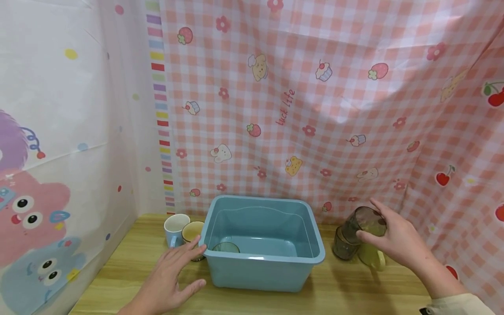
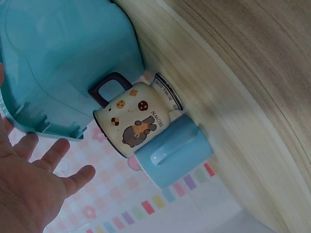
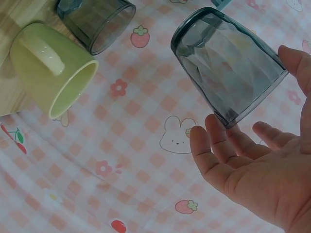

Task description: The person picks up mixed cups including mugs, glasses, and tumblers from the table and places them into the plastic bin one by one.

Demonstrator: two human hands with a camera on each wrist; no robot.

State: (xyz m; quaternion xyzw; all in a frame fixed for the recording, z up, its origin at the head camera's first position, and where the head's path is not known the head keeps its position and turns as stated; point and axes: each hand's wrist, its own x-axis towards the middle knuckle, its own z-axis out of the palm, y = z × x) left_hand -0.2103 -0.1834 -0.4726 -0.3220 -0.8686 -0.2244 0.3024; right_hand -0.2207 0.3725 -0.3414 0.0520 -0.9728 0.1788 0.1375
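Observation:
In the head view, my right hand (image 1: 403,243) grips a grey see-through tumbler (image 1: 354,225) near its rim, thumb on one side and fingers on the other. The right wrist view shows the tumbler's faceted wall (image 3: 223,68) raised off the table. Below it stand a similar dark tumbler (image 1: 341,249) and a yellow-green mug (image 1: 373,258). My left hand (image 1: 165,273) is spread, fingertips right at the left rim of a light-blue plastic bin (image 1: 260,273). A greenish clear glass (image 1: 226,248) is inside the bin's front left corner, its lower part hidden.
Left of the bin stand a light-blue mug (image 2: 175,150) and a cream mug (image 2: 133,116) with a bear print and dark handle. All rest on a wood-grain table (image 1: 118,271). A pink checked cloth (image 1: 275,109) hangs behind, with a white printed cloth (image 1: 98,175) at left.

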